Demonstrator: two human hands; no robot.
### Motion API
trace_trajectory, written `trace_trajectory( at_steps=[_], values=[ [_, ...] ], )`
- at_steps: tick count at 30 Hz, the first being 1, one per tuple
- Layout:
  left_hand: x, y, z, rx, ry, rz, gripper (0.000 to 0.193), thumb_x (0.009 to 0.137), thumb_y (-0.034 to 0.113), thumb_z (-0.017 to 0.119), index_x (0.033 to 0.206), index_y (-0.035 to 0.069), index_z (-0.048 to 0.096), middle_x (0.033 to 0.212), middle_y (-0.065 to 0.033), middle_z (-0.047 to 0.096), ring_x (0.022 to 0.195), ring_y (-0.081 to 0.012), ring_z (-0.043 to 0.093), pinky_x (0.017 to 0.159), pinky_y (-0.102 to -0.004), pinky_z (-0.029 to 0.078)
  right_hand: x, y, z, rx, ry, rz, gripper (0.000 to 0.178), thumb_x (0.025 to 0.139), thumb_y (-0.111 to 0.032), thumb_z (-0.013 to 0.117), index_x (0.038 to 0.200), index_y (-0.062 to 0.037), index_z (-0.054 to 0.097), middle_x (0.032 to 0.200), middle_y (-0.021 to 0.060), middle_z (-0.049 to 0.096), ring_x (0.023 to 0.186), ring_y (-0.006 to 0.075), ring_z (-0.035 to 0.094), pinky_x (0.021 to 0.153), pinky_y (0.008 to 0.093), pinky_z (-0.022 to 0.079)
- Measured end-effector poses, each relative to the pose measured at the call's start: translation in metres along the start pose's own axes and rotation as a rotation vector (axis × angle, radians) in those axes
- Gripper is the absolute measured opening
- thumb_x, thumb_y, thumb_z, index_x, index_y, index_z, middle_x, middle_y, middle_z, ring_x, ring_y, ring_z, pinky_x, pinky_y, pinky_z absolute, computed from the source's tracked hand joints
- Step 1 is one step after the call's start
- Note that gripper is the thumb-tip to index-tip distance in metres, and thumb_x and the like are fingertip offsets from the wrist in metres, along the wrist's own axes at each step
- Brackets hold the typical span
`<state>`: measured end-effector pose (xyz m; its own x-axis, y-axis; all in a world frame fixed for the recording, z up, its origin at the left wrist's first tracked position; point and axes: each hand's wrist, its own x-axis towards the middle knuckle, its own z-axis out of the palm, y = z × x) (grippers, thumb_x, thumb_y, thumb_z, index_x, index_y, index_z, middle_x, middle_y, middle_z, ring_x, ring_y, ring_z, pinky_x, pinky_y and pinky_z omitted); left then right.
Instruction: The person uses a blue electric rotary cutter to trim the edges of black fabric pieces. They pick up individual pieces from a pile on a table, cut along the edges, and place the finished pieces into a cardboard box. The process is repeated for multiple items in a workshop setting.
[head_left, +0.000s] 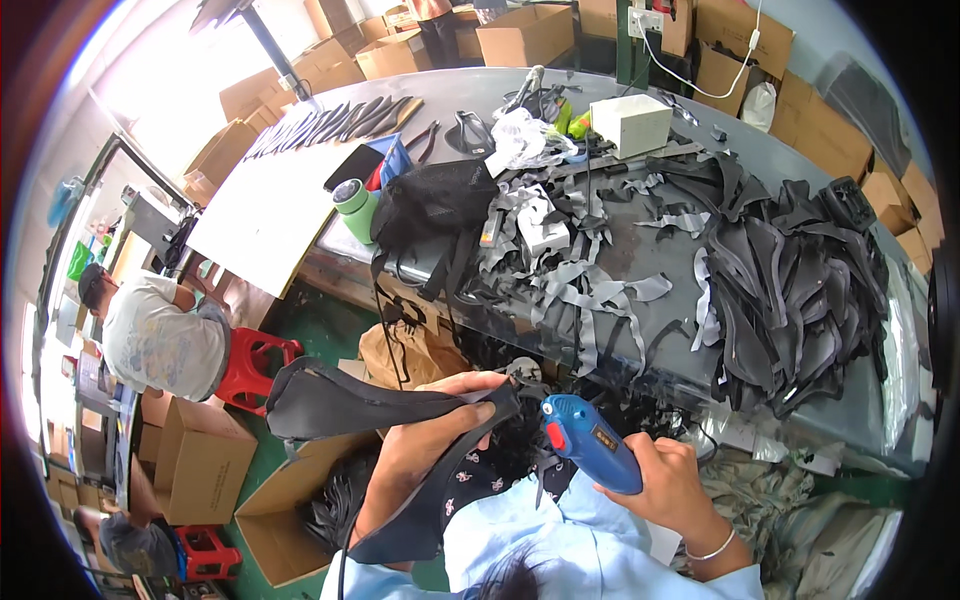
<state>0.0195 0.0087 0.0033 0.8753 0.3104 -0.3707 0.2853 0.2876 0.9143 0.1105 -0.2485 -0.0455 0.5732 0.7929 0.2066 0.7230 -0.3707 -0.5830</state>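
Observation:
My left hand [425, 445] is closed around a curved black padded fabric piece [345, 405]. One broad end of the piece sticks out to the left, and another length hangs down past my wrist. My right hand [665, 485] grips a blue handheld power cutter [598, 445] with a red button on its side. The cutter's round metal head [524, 370] is right beside the fabric's right end; whether they touch I cannot tell. A thin dark strip hangs below the cutter.
Beyond my hands, the grey table [640, 325] bears grey scraps [570, 290], a heap of black curved pieces [790, 290], a black bag [430, 205] and a green bottle [355, 210]. An open carton [285, 510] stands lower left. A person [165, 335] sits at far left.

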Motion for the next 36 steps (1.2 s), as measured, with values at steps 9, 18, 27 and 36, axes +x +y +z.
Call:
trace_trajectory(
  at_steps=[9,18,27,36],
  values=[
    [-0.001,0.002,0.001,0.195,-0.058,-0.028,0.030,0.082,0.007,0.061,0.110,-0.001,0.062,0.082,-0.0027,0.064,0.065,-0.0080,0.056,0.057,-0.0200,0.043,-0.002,0.004,0.006,-0.038,0.015,-0.120,0.035,0.065,-0.019,0.075,0.084,-0.0028,0.050,0.054,0.0062,0.055,0.046,0.0243,0.056,0.049,0.0316,0.042],
    [0.019,-0.011,-0.011,0.551,-0.304,0.077,0.034,0.081,-0.001,0.058,0.114,-0.001,0.059,0.111,-0.0109,0.064,0.073,-0.0121,0.059,0.067,-0.0252,0.050,-0.002,-0.004,0.010,-0.032,0.011,-0.171,0.035,0.066,-0.021,0.076,0.082,-0.0039,0.050,0.051,0.0051,0.052,0.043,0.0227,0.053,0.048,0.0312,0.040],
    [0.021,-0.015,-0.011,0.525,-0.343,0.176,0.035,0.078,0.003,0.059,0.112,0.003,0.063,0.088,-0.0087,0.065,0.069,-0.0119,0.059,0.065,-0.0263,0.047,-0.003,-0.005,0.008,-0.014,-0.042,-0.145,0.035,0.065,-0.019,0.077,0.083,-0.0023,0.052,0.057,0.0075,0.058,0.049,0.0237,0.059,0.050,0.0319,0.046],
    [0.015,-0.013,-0.003,0.508,-0.317,0.100,0.039,0.077,0.008,0.057,0.115,0.000,0.060,0.095,-0.0088,0.067,0.070,-0.0118,0.059,0.069,-0.0263,0.048,-0.005,-0.006,0.012,0.031,0.009,-0.164,0.036,0.066,-0.021,0.076,0.084,-0.0030,0.050,0.053,0.0056,0.055,0.045,0.0236,0.057,0.048,0.0308,0.044]
  ],
)
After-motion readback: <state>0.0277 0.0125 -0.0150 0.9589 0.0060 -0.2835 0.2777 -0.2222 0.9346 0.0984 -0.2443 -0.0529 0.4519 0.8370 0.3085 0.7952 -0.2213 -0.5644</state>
